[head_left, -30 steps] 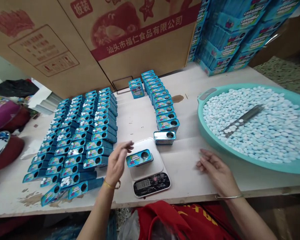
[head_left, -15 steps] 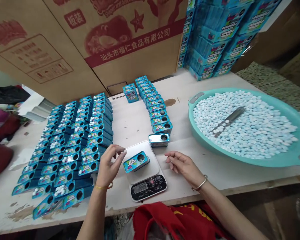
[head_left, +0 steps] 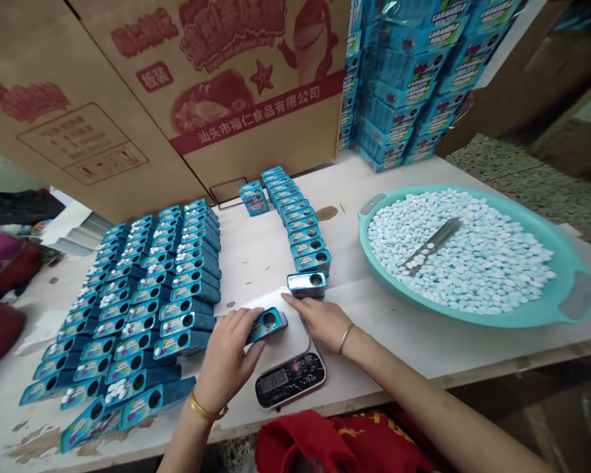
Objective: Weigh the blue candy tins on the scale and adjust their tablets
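My left hand (head_left: 234, 351) is closed around a blue candy tin (head_left: 266, 322) with a round hole in its top. That tin is tilted over the white plate of a kitchen scale (head_left: 288, 341), whose display digits are too blurred to read surely. My right hand (head_left: 320, 322) reaches across the scale's right edge, its foremost finger stretched out. Just beyond it stands another tin (head_left: 306, 282) with a shiny, pale top and an open hole; whether the fingers touch it I cannot tell.
Rows of tins (head_left: 142, 292) with white candies on some tops crowd the left. A line of tins (head_left: 303, 233) runs toward a large carton (head_left: 256, 144). At right, a turquoise basin (head_left: 398, 289) holds pale candies and a metal scoop (head_left: 433, 243). Wrapped packs (head_left: 398, 98) stand stacked behind.
My left hand has moved right and taken hold of the tin on the scale, tilting it. My right hand has moved left and forward, close to the shiny-topped tin. The view has shifted slightly.
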The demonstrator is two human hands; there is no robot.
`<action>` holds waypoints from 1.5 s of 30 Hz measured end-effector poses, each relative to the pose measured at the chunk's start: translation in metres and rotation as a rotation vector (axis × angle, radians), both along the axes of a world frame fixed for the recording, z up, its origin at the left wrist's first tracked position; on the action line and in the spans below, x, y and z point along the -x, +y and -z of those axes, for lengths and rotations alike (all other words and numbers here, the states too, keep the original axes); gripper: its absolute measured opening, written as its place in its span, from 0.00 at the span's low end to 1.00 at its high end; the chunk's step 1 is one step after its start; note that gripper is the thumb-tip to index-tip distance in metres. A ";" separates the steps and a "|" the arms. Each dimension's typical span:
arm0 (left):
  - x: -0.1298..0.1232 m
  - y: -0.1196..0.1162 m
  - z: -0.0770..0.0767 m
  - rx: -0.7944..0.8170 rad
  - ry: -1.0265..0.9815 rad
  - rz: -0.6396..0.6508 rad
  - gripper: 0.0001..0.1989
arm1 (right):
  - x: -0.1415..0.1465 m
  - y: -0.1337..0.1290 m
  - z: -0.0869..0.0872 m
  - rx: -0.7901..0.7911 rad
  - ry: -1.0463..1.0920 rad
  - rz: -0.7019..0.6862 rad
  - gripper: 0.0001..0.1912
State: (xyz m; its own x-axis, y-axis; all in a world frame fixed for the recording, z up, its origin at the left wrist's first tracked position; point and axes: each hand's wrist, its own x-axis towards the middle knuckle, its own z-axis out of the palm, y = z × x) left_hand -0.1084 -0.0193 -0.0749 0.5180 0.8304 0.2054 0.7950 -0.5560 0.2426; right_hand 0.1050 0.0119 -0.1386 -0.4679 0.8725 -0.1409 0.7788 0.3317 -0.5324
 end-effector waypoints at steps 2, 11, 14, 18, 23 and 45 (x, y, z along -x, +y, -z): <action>0.003 0.007 -0.009 -0.025 -0.041 -0.049 0.18 | 0.008 0.005 -0.010 -0.047 -0.175 -0.031 0.36; -0.002 0.167 -0.013 -0.021 0.007 -0.218 0.15 | 0.020 0.010 -0.027 -0.039 -0.396 0.072 0.30; -0.009 0.234 0.009 0.005 0.048 -0.238 0.17 | 0.007 0.010 -0.019 -0.058 -0.413 0.064 0.32; -0.016 0.296 0.030 -0.002 0.086 -0.263 0.19 | -0.007 0.012 -0.007 -0.081 -0.397 0.038 0.35; -0.028 0.328 0.035 -0.053 0.086 -0.279 0.17 | -0.013 0.019 -0.001 -0.075 -0.325 0.007 0.35; 0.137 -0.122 0.000 0.032 0.524 -0.520 0.08 | -0.046 -0.078 0.035 0.434 0.591 0.409 0.20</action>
State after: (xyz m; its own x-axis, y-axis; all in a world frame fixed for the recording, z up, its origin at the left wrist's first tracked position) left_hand -0.2455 -0.1416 -0.0748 0.0798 0.9968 0.0105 0.9700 -0.0752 -0.2314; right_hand 0.1506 -0.0663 -0.1736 -0.2284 0.9143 -0.3344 0.3462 -0.2448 -0.9057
